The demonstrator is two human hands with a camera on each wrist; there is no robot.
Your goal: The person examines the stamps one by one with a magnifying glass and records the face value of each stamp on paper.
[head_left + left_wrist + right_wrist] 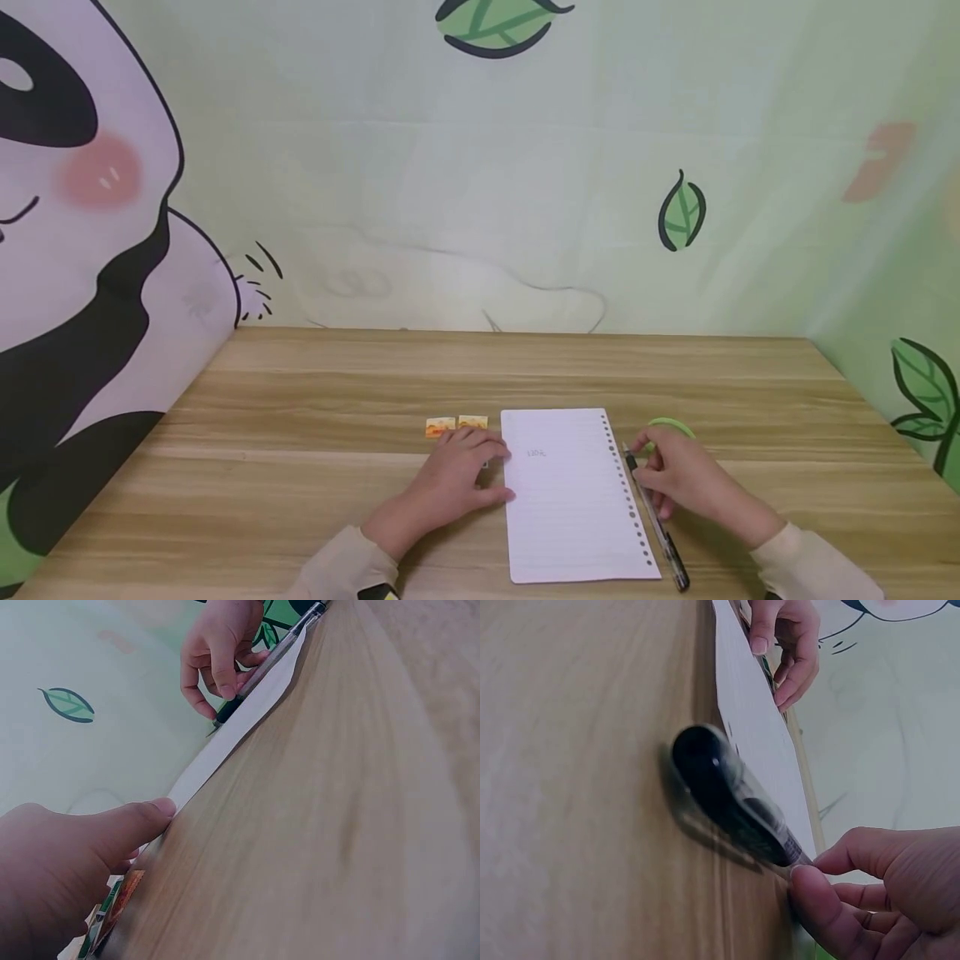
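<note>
A white lined sheet of paper point(577, 517) with punched holes along its right side lies on the table, a small handwritten note near its upper left. My left hand point(457, 471) rests at the sheet's left edge, thumb and fingertips touching it, fingers fairly straight. Just right of the holes is a clear pen with black ends point(655, 518), its tip pointing away from me. Thumb and fingers of my right hand point(686, 471) pinch this pen point(705, 765) near its tip end, as the right wrist view shows.
Two small orange-and-white printed pieces point(440, 427) lie beyond my left hand, with another colourful piece point(112, 907) partly hidden under it. A green curved object point(671, 423) shows behind my right hand. The wooden table point(300, 500) meets a printed cloth backdrop point(450, 167).
</note>
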